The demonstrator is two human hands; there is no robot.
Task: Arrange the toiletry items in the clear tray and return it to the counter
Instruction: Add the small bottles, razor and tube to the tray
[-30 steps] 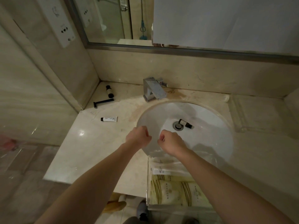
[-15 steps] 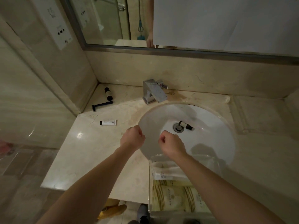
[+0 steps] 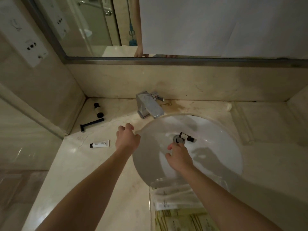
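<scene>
The clear tray (image 3: 154, 194) sits at the counter's near edge, over the basin's front rim, holding white and yellow-striped sachets (image 3: 181, 219). A small dark bottle (image 3: 186, 137) lies in the white sink (image 3: 216, 155) beside the drain. My right hand (image 3: 179, 157) hovers inside the basin just short of that bottle, fingers loosely spread and holding nothing. My left hand (image 3: 127, 138) hangs over the counter at the sink's left rim, fingers loosely curled and empty. On the counter to the left lie a white tube (image 3: 99, 144), a black razor (image 3: 91, 124) and another small bottle (image 3: 97, 110).
A chrome faucet (image 3: 149, 106) stands behind the sink. A second clear tray (image 3: 246, 124) rests on the counter at the right. The mirror runs above the backsplash; a wall with sockets closes the left corner. The counter's front edge drops to the floor at lower left.
Both hands have come off the tray's far edge and opened. The right hand has moved forward into the basin toward the bottle; the left has moved forward and left over the counter.
</scene>
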